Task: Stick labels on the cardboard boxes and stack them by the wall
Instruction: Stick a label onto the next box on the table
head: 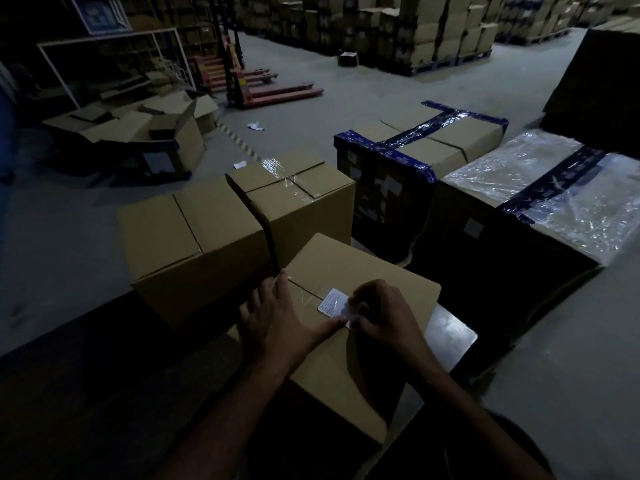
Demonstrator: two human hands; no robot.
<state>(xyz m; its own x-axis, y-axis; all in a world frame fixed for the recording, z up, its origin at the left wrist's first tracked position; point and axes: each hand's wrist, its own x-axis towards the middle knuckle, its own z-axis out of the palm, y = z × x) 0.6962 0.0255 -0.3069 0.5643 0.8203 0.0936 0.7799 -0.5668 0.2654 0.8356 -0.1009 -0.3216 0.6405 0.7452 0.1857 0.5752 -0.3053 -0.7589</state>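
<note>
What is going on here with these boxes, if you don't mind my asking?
A person is sticking a label on the nearest box. The left hand lies flat on the box top, thumb at the label's edge, while the right hand pinches the label's near end. Other boxes stand on the floor around it.

Print on small white paper label point(333, 302) illegible; its near end hidden under curled right hand point(379, 315).

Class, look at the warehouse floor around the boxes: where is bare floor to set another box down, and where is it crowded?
Free: the grey floor left of the plain box, and the floor right of the film-wrapped box. Crowded: the plain, taped and blue-taped boxes stand close together beyond the box being labelled.
</note>
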